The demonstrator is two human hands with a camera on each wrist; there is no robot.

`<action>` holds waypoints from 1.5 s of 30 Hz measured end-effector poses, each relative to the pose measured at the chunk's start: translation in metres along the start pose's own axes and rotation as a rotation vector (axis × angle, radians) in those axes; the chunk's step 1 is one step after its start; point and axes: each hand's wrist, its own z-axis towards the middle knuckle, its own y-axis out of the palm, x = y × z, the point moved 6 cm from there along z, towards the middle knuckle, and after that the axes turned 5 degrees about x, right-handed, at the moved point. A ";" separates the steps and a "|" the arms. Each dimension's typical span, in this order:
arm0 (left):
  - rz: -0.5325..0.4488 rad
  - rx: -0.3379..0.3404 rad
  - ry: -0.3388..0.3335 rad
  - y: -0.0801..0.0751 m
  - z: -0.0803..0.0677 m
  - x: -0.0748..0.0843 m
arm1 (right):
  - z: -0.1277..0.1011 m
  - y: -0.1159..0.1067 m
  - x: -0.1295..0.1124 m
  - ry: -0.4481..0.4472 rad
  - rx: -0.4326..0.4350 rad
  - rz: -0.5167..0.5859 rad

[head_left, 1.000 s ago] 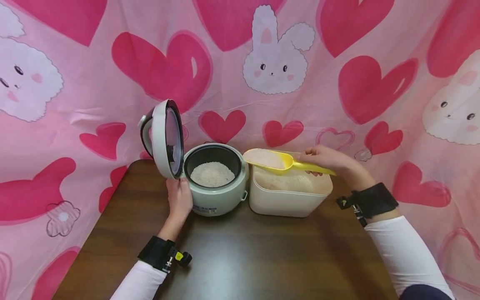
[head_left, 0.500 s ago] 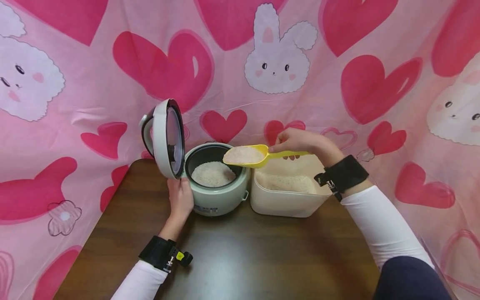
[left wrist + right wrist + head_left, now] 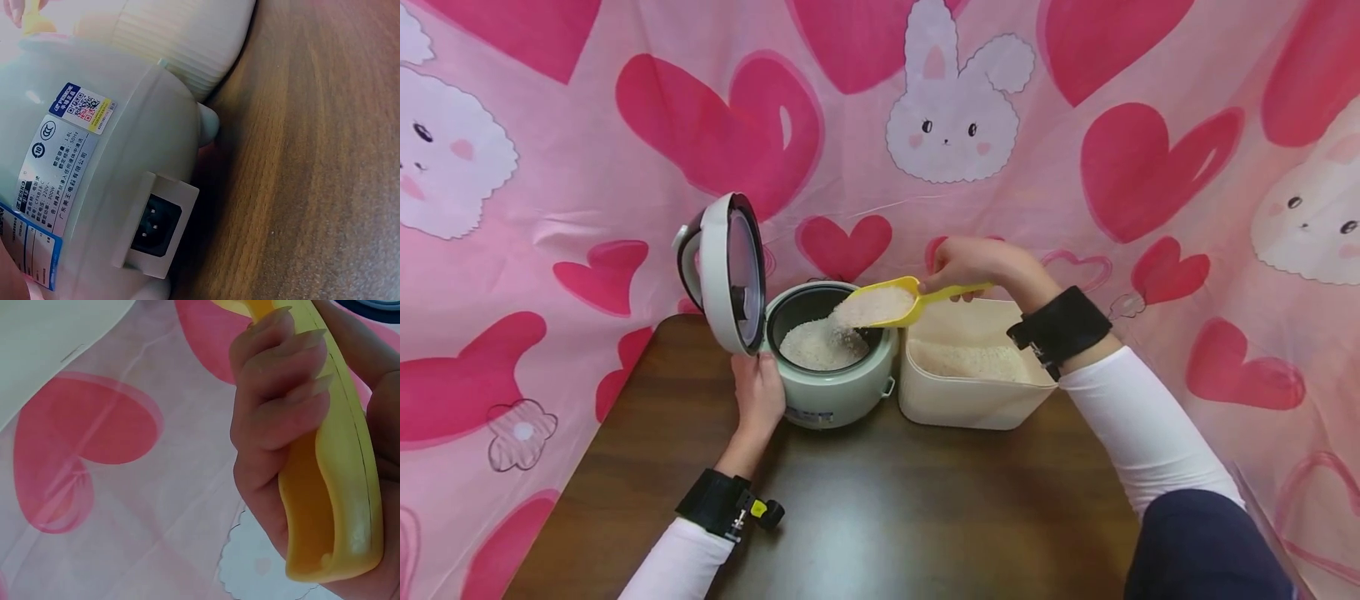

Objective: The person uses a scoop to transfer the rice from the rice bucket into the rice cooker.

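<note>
yellow scoop (image 3: 891, 304) tilted – white rice (image 3: 842, 321) spilling

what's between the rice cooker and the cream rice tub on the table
Nothing stands between the rice cooker and the cream tub: the head view shows a narrow gap of bare wooden table. The yellow scoop passes above.

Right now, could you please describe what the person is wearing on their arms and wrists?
Both arms are in long white sleeves, the left sleeve and the right sleeve. Each wrist carries a wide black band: the left band has a small mount with a yellow and black knob, the right band a small dark fitting at its lower edge. Both hands are bare. No cables or markings show.
</note>
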 end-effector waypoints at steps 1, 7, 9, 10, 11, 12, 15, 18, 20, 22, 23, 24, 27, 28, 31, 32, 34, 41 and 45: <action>-0.001 0.000 0.002 0.000 0.000 0.000 | 0.000 0.000 -0.002 -0.001 0.001 -0.002; -0.009 0.010 0.011 0.000 -0.001 0.000 | 0.000 -0.001 -0.012 0.007 0.025 -0.013; -0.006 0.016 0.011 0.000 -0.001 0.000 | 0.000 -0.001 -0.016 0.014 0.041 -0.040; -0.004 0.018 0.011 0.000 -0.001 0.000 | -0.001 -0.001 -0.018 0.023 0.050 -0.055; -0.003 0.020 0.011 0.000 -0.001 0.000 | -0.001 -0.001 -0.019 0.027 0.058 -0.071; -0.004 0.019 0.012 0.000 -0.001 0.000 | -0.001 -0.001 -0.021 0.035 0.066 -0.081; -0.011 0.019 0.019 -0.001 0.001 0.001 | -0.001 -0.001 -0.025 0.048 0.095 -0.087; -0.020 0.028 0.032 -0.001 0.003 0.003 | -0.003 -0.002 -0.030 0.043 0.130 -0.091; -0.025 0.033 0.039 -0.001 0.004 0.003 | -0.003 -0.002 -0.033 0.033 0.154 -0.114; -0.024 0.041 0.052 -0.001 0.004 0.004 | -0.003 -0.002 -0.035 0.023 0.172 -0.133; -0.024 0.046 0.062 -0.001 0.004 0.004 | -0.002 -0.001 -0.036 0.021 0.177 -0.138; -0.023 0.051 0.071 -0.001 0.004 0.004 | -0.002 0.000 -0.037 0.016 0.179 -0.143; -0.027 0.072 0.103 -0.002 0.003 0.004 | -0.001 0.003 -0.041 0.003 0.175 -0.148; -0.027 0.077 0.109 -0.002 0.002 0.003 | -0.002 0.004 -0.042 -0.001 0.170 -0.145; -0.033 0.079 0.114 -0.001 0.001 0.003 | -0.002 0.007 -0.043 -0.006 0.165 -0.139; -0.035 0.077 0.111 -0.001 0.000 0.003 | -0.003 0.007 -0.043 -0.010 0.167 -0.139; -0.036 0.075 0.109 -0.001 0.000 0.003 | -0.003 0.008 -0.042 -0.016 0.171 -0.151; -0.055 0.077 0.107 -0.001 0.000 0.003 | -0.007 0.003 -0.039 -0.025 0.228 -0.278; -0.056 0.085 0.105 -0.002 0.000 0.002 | -0.009 0.003 -0.039 -0.026 0.262 -0.299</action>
